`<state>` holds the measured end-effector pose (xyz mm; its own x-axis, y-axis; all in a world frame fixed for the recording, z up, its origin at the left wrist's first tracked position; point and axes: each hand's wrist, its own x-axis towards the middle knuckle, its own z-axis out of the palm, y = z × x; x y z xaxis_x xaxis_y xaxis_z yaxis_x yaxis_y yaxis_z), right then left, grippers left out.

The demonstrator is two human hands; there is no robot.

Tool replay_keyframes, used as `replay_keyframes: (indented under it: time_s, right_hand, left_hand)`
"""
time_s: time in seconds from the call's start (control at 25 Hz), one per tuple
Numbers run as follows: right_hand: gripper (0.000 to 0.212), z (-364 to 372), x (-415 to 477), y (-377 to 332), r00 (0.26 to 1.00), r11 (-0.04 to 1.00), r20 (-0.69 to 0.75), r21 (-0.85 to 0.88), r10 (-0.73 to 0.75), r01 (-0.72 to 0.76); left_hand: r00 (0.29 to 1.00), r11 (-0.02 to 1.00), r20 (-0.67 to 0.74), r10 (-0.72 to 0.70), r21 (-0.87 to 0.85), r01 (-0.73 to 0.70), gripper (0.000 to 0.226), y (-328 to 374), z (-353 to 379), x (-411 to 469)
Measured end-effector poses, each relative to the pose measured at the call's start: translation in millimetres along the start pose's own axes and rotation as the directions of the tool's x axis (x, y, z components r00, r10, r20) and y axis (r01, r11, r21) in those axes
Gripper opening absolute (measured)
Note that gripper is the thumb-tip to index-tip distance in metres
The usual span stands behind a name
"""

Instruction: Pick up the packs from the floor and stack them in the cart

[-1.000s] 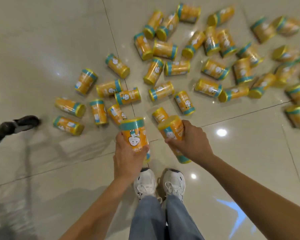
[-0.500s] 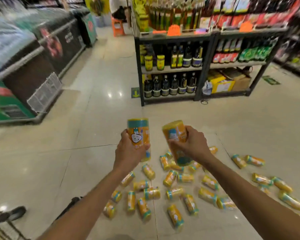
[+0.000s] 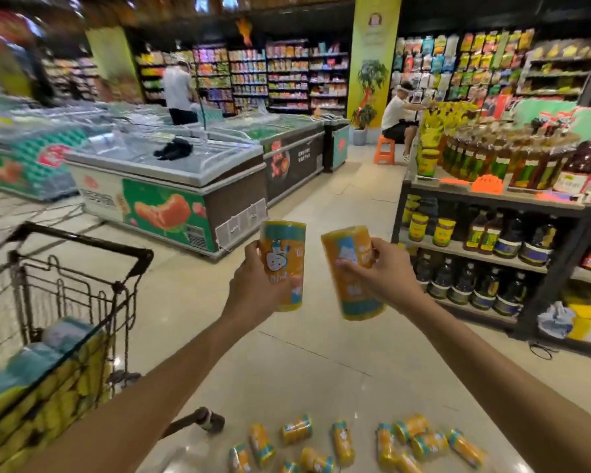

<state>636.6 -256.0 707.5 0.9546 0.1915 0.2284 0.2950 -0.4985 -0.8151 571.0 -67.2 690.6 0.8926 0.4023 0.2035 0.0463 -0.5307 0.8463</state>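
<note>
Right now my left hand [image 3: 253, 286] is wrapped round one yellow pack [image 3: 280, 247], fingers and thumb curled about its middle, and the pack stands nearly upright with its teal band on top. My right hand [image 3: 379, 273] grips a second pack [image 3: 347, 245] the same way, but that one is tilted, its top leaning toward eleven o'clock. The two are near each other in the air and do not touch.

From my hands the cart [image 3: 79, 237] sits at about eight o'clock, with its black handle toward me. Its wire basket holds rows of the same packs [image 3: 38, 387], though blur hides exactly how they lie. At six o'clock, more packs on the floor [image 3: 342, 445] are scattered on the tiles, so I judge the job far from finished.

To do this well I should swing both arms toward nine o'clock and lead with the left hand, since it is nearer the basket. I should lift each pack over the wire rim rather than brush it, then set it down against the ones there, not drop it. Matching their direction should keep the stack level. The wrapping looks like thin film, so a firm hold without squeezing seems right. I should straighten the tilted pack before lowering it. Stepping round the loose packs at my feet matters too.
</note>
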Motion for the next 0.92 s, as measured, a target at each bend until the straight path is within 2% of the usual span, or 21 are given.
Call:
replay_keyframes:
  time_s: [0.16, 0.32, 0.44, 0.64, 0.76, 0.92]
  right_hand:
    - [0.031, 48, 6, -60, 0.962, 0.976, 0.231, 0.192, -0.144, 0.1]
    - [0.027, 129, -16, -115, 0.874, 0.911, 0.422, 0.408, -0.241, 0.055]
    - [0.021, 201, -49, -162, 0.765, 0.891, 0.558, 0.451, -0.321, 0.046]
    - [0.013, 310, -105, -236, 0.594, 0.849, 0.655, 0.519, -0.466, 0.093]
    - [0.01, 368, -131, -276, 0.527, 0.832, 0.675, 0.541, -0.517, 0.123]
    - [0.012, 437, -156, -319, 0.478, 0.839, 0.713, 0.533, -0.513, 0.107]
  left_hand:
    - [0.963, 0.994, -0.247, -0.104, -0.002, 0.106, 0.073, -12, -70, -33]
    - [0.863, 0.972, -0.462, -0.202, 0.01, 0.233, 0.072, -43, -149, -86]
    - [0.762, 0.945, -0.594, -0.258, 0.008, 0.327, 0.072, -69, -213, -133]
    - [0.614, 0.91, -0.716, -0.332, -0.072, 0.407, 0.076, -125, -318, -189]
    - [0.553, 0.886, -0.739, -0.384, -0.126, 0.446, 0.078, -160, -380, -208]
    - [0.5, 0.853, -0.752, -0.429, -0.156, 0.497, 0.089, -210, -449, -220]
